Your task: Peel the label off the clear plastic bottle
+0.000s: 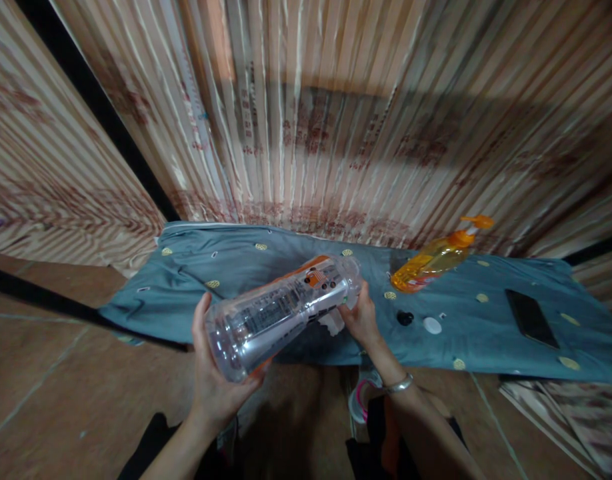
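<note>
A large clear plastic bottle [281,313] with an orange and silver label is held tilted above the bench, its neck up and to the right. My left hand [216,373] is wrapped round the bottle's base. At the neck end my right hand [360,317] grips the bottle, its fingers partly hidden behind it. A crumpled white tissue or cloth [333,323] hangs by the right fingers; whether they hold it I cannot tell. A metal bangle circles the right wrist.
On the blue cloth-covered bench [186,260] stand or lie a yellow pump bottle [429,265], a small black piece [405,318], a white round disc [432,325] and a dark phone [531,318]. Behind hangs a striped curtain [316,133]; black poles [101,113] frame the left.
</note>
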{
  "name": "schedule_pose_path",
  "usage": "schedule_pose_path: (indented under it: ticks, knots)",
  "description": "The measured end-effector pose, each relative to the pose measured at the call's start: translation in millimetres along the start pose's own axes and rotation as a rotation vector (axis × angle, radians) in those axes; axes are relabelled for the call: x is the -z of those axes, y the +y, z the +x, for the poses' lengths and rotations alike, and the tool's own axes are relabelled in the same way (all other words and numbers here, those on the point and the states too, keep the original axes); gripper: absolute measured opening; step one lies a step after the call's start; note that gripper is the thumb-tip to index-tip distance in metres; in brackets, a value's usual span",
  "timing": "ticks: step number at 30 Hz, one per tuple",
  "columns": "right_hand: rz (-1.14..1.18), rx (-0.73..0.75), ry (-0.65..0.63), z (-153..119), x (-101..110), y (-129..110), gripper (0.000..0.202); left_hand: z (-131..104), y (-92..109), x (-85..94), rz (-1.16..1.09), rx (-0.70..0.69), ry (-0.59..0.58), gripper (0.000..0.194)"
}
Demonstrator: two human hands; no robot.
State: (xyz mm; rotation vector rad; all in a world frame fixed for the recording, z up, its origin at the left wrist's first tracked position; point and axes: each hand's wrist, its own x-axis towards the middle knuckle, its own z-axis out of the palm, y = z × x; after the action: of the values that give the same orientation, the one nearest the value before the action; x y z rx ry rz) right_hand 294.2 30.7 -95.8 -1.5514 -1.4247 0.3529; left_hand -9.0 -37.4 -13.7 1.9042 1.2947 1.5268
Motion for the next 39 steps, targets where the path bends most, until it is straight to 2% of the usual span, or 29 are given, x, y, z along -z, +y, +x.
schedule_pose_path:
  ticks: [3, 9, 24, 28, 32, 39]
  knots:
    - [-0.009, -0.003, 0.008, 0.2, -0.1, 0.2, 0.058, 2.8, 0.7, -1.0, 0.027, -0.059, 0.001, 0.132]
    - [-0.024, 0.01, 0.008, 0.5, 0.0, 1.0, 0.059, 2.6, 2.8, -1.3, 0.013, -0.011, -0.011, 0.13]
    - [-0.032, -0.005, -0.005, 1.0, 0.8, -0.8, 0.059, 5.0, 3.3, -0.9, 0.04, -0.072, -0.018, 0.125]
    - [-0.038, -0.009, 0.008, 0.5, 0.2, -0.7, 0.059, 2.9, -0.3, 1.0, 0.043, -0.026, -0.026, 0.13]
    - [-0.022, -0.01, 0.002, 0.4, 0.9, -1.2, 0.061, 0.7, -3.2, 1.8, 0.043, -0.01, -0.027, 0.126]
    - [-0.029, -0.017, -0.012, 0.7, 1.6, -0.7, 0.062, -3.2, -4.8, 1.1, -0.032, 0.135, 0.004, 0.132]
